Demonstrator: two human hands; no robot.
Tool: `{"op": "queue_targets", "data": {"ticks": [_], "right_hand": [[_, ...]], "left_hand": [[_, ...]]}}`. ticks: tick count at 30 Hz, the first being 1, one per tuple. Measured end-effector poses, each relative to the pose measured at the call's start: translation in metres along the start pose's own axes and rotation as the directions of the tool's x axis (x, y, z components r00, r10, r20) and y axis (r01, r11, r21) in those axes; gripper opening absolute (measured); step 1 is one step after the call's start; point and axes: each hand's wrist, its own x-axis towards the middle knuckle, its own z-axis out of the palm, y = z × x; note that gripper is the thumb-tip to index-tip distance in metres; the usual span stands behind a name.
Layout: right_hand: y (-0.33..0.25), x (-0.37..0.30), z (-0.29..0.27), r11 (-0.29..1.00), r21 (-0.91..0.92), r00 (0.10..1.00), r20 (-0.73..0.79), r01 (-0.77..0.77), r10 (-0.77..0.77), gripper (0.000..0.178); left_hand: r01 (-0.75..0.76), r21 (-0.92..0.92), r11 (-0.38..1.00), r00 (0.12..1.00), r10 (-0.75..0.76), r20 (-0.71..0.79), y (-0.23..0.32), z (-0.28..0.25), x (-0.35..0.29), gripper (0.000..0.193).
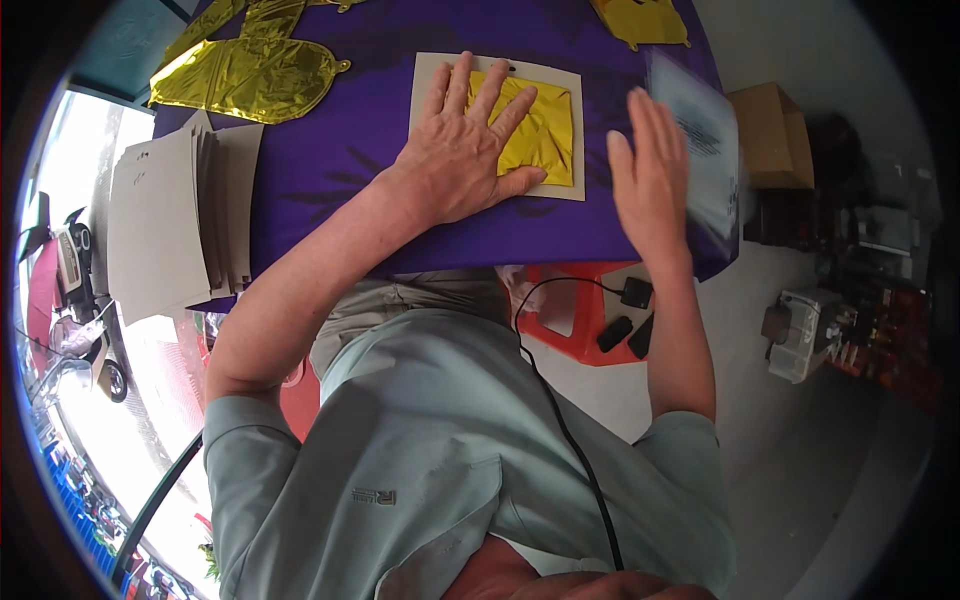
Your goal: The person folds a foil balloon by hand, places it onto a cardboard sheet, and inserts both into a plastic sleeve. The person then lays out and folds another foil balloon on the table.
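My left hand (455, 150) lies spread over a pale card (427, 75) on the purple-covered table. Under its fingers and thumb is a folded yellow foil balloon (548, 125), flat on the card and partly hidden by the hand. To the right, my right hand (652, 185) is raised with straight fingers and the thumb apart, holding nothing that I can see. Right beside it are clear plastic bags (705, 145), blurred, at the table's right side. Whether the hand touches them I cannot tell.
Flat gold foil balloons (250, 78) lie at the far left, another foil piece (640, 18) at the far right. A stack of grey-white cards (165, 220) stands at the left edge. Beyond the right edge is a cardboard box (772, 135); a red stool (565, 335) is below.
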Motion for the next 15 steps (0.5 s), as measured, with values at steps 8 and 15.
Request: {"op": "queue_targets", "data": {"ticks": [8,15], "right_hand": [[0.061,-0.032,-0.043,0.944,-0.148,0.927,0.194,-0.295,0.32,0.067],[0.043,-0.04,-0.04,0.953,-0.064,0.944,0.131,-0.296,0.302,0.049]], "left_hand": [[-0.009,-0.015,1.0,1.0,0.009,-0.002,-0.004,0.0,0.004,0.102],[-0.028,-0.053,0.998,0.996,0.023,-0.086,-0.012,-0.013,0.01,0.098]]}}
